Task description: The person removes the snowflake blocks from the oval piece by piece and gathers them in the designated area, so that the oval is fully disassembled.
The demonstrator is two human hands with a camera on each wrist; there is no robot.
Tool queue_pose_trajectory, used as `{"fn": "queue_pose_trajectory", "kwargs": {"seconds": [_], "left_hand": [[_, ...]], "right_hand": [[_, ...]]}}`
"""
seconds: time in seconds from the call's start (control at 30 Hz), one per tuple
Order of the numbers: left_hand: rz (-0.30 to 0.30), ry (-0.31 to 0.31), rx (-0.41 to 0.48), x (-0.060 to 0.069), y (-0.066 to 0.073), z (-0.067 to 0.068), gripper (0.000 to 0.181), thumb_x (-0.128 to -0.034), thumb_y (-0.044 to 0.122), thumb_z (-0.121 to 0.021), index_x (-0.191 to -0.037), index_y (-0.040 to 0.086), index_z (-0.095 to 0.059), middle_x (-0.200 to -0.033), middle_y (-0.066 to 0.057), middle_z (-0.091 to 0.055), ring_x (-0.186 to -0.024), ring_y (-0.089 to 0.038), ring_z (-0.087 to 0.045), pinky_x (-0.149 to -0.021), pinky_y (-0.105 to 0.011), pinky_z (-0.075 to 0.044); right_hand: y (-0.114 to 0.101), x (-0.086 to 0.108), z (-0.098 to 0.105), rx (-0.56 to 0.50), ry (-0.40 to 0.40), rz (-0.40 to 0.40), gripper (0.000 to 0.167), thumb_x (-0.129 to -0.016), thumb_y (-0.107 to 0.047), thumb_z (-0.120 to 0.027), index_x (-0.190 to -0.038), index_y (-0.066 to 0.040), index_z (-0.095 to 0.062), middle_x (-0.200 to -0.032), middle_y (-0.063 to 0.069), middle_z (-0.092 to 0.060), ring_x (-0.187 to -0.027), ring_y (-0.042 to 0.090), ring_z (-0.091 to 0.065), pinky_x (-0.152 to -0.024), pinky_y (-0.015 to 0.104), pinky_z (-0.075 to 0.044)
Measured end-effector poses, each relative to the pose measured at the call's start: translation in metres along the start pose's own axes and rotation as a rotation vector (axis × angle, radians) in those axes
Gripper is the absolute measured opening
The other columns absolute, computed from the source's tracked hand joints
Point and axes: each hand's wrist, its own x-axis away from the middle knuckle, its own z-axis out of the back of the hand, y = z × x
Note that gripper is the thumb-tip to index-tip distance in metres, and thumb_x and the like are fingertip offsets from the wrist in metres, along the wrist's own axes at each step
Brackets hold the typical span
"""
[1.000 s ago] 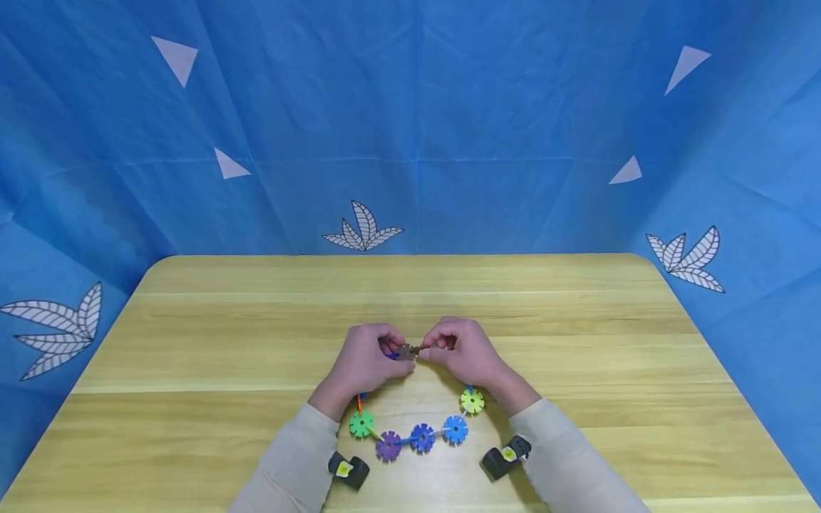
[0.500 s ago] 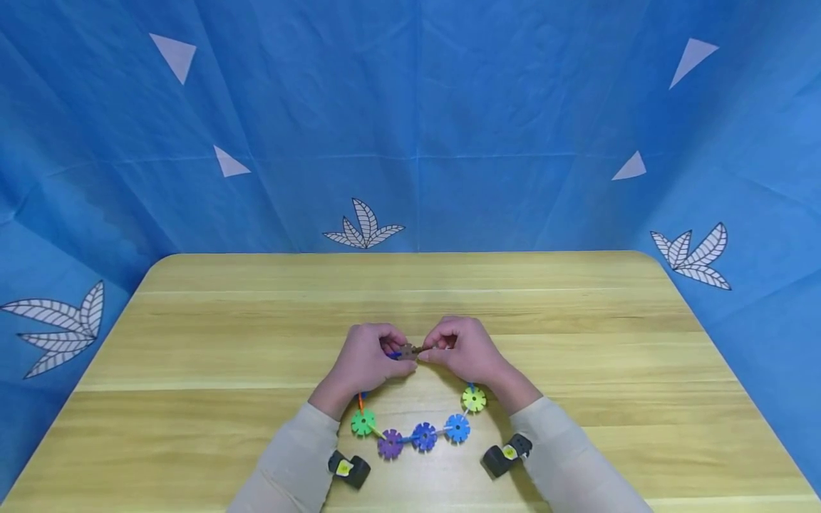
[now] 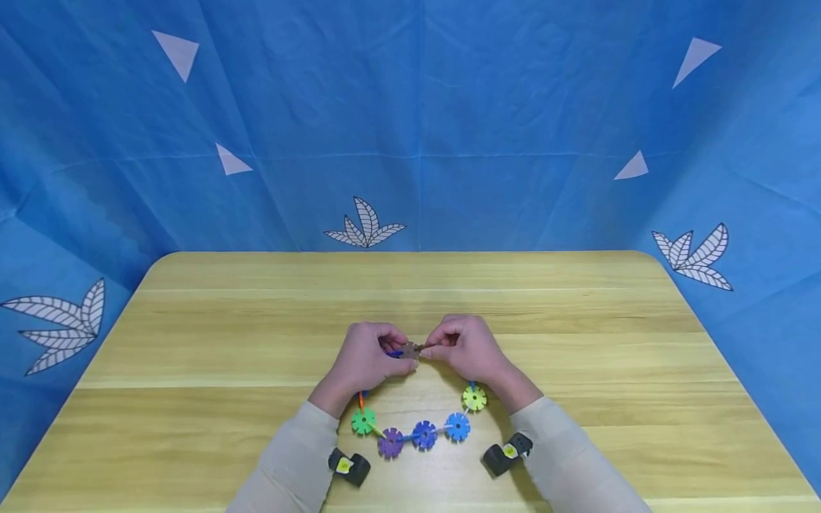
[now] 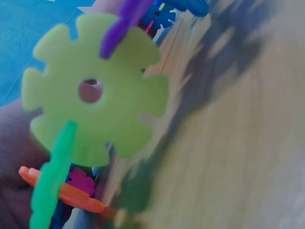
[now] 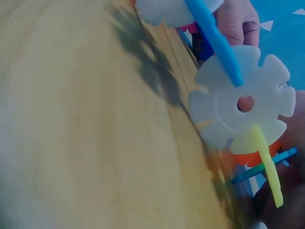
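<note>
Above the middle of the table, my left hand (image 3: 368, 358) pinches a small brown notched disc (image 3: 409, 350) between thumb and fingers. Facing it, my right hand (image 3: 470, 349) pinches a thin brown piece (image 3: 426, 347) seen edge-on, which meets the disc's rim; how deep they interlock is too small to tell. A chain of slotted plastic discs curves below the hands, among them green (image 3: 363, 421), purple (image 3: 390, 443), blue (image 3: 425, 435) and yellow (image 3: 474, 398). A yellow-green disc (image 4: 57, 90) fills the left wrist view. In the right wrist view hangs a white disc (image 5: 214, 109).
The wooden table (image 3: 224, 320) reaches to a blue backdrop (image 3: 481, 107) with white leaf and triangle prints. Black wrist cameras, left (image 3: 349, 468) and right (image 3: 507, 456), hang beside the grey sleeves, close to the chain's lower part.
Both hands stay almost in place, still pinching the brown pieces. The brown disc's face shows slightly more now. The head view has shifted a little.
</note>
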Motion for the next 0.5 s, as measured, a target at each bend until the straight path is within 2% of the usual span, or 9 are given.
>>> {"fn": "queue_pose_trajectory", "kwargs": {"seconds": [0.17, 0.4, 0.5], "left_hand": [[-0.02, 0.005, 0.009, 0.0, -0.001, 0.0, 0.028, -0.0722, 0.019, -0.091, -0.092, 0.008, -0.075, -0.08, 0.004, -0.066, -0.071, -0.013, -0.062, -0.065, -0.03, -0.054], [-0.005, 0.077, 0.014, 0.005, -0.007, 0.008, 0.028, -0.0686, 0.014, -0.093, -0.089, 0.009, -0.074, -0.079, 0.005, -0.065, -0.071, -0.014, -0.061, -0.065, -0.031, -0.053], [-0.005, 0.048, 0.018, 0.006, -0.006, 0.009, 0.027, -0.0705, 0.015, -0.092, -0.091, 0.008, -0.075, -0.08, 0.004, -0.066, -0.073, -0.015, -0.061, -0.067, -0.032, -0.054]], "right_hand": [[0.004, 0.0, 0.004, 0.0, -0.017, 0.008, 0.009, -0.082, -0.014, -0.085, -0.082, -0.009, -0.078, -0.072, -0.008, -0.064, -0.059, 0.015, -0.052, -0.054, 0.029, -0.043], [0.011, 0.007, 0.018, -0.058, 0.087, -0.061, 0.01, -0.08, -0.006, -0.085, -0.077, -0.011, -0.076, -0.066, -0.002, -0.06, -0.057, 0.016, -0.046, -0.054, 0.028, -0.038], [0.011, 0.009, 0.018, -0.078, 0.05, -0.059, 0.006, -0.082, -0.009, -0.084, -0.082, -0.009, -0.077, -0.069, 0.0, -0.06, -0.061, 0.018, -0.047, -0.058, 0.029, -0.04]]}}
